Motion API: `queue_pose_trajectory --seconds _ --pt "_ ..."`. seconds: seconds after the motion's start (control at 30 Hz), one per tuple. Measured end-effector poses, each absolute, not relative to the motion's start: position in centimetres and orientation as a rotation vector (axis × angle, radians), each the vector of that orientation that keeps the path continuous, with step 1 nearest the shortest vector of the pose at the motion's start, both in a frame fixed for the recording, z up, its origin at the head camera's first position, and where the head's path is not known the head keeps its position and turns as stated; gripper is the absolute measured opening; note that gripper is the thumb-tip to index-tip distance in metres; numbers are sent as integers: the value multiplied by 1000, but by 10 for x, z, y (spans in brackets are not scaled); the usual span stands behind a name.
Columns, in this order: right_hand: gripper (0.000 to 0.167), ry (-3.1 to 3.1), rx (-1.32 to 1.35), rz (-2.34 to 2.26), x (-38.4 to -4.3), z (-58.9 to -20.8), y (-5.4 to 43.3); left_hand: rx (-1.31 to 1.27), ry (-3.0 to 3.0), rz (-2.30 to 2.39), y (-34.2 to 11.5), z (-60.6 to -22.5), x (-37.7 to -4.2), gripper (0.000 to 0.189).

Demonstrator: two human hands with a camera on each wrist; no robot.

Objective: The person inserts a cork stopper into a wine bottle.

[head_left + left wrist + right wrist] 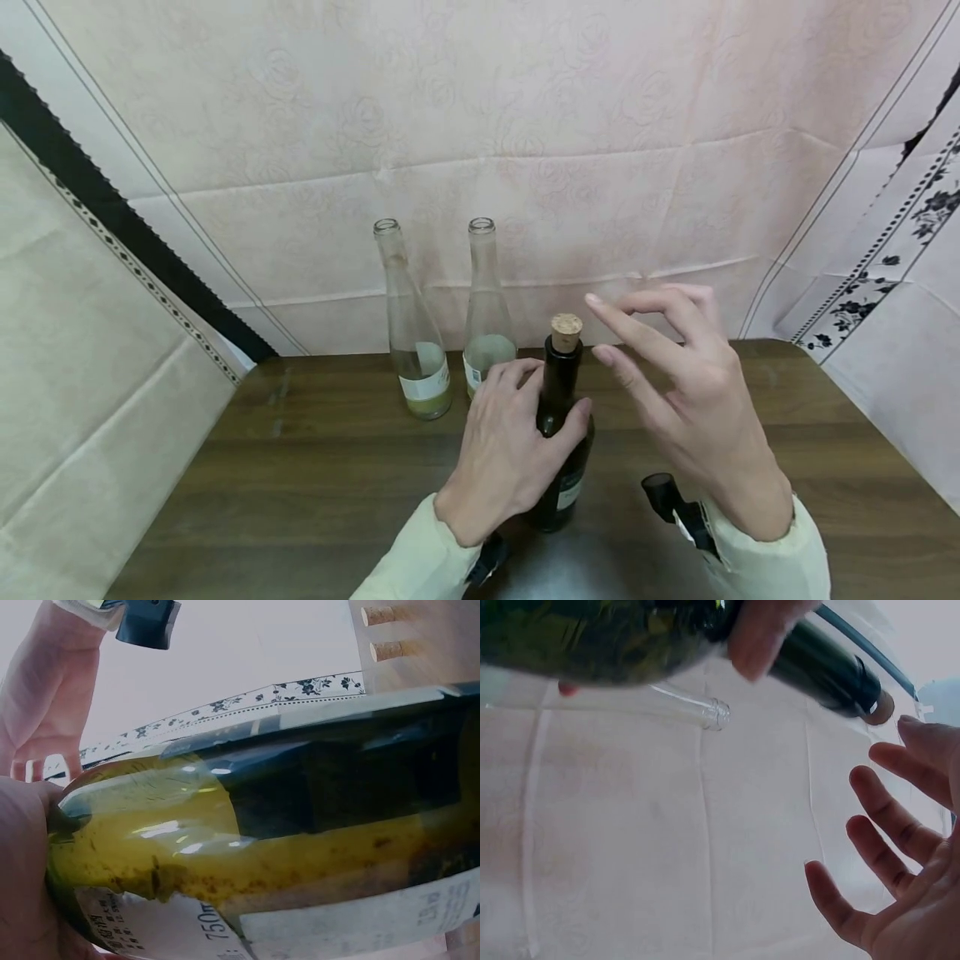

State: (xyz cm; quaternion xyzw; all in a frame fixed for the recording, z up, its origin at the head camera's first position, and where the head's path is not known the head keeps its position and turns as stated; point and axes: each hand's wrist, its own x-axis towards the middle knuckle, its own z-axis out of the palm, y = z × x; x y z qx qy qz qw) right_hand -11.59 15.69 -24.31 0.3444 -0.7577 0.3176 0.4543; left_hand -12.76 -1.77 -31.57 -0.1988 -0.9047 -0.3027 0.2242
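Note:
A dark green wine bottle (560, 379) stands upright on the wooden table, a cork (566, 332) sticking up from its mouth. Around the bottle's shoulder, my left hand (504, 446) grips it, thumb on the near side. My right hand (690, 387) hovers to the right of the cork, fingers spread and holding nothing. In the right wrist view its fingers (885, 802) are apart, the thumb tip close to the cork. White labels (150, 922) on the bottle's side fill the lower part of the left wrist view.
Two clear glass bottles (420, 342) with white labels stand behind my left hand by the cloth backdrop (570, 167); the second bottle (486, 292) is partly hidden by that hand. Two loose corks (388, 650) lie on the table in the left wrist view.

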Motion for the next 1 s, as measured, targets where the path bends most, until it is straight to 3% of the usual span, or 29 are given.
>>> queue_pose_trajectory --seconds 1.0 --pt "52 -2010 780 717 -127 -263 210 -379 -2573 -923 -60 -315 -125 53"
